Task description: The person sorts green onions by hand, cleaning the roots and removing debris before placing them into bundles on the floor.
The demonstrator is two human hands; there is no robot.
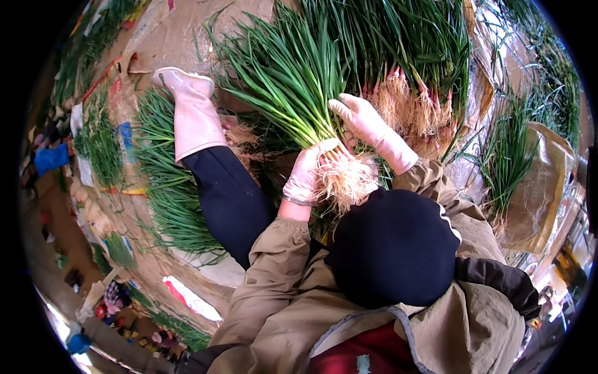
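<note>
Left hand (305,174), gloved, fingers curled tight around the root end of a bunch of green chives (289,81), just above its pale root tuft (349,181). Right hand (367,128), gloved, lies on the same bunch just beside the left; fingers pressed together and extended, not clearly gripping. Bunch is lifted above the cardboard-covered floor (180,31), leaves fanning toward its far edge. More chive piles (411,56) lie beyond, roots facing in. White rubber boot (193,112) rests left of the bunch.
</note>
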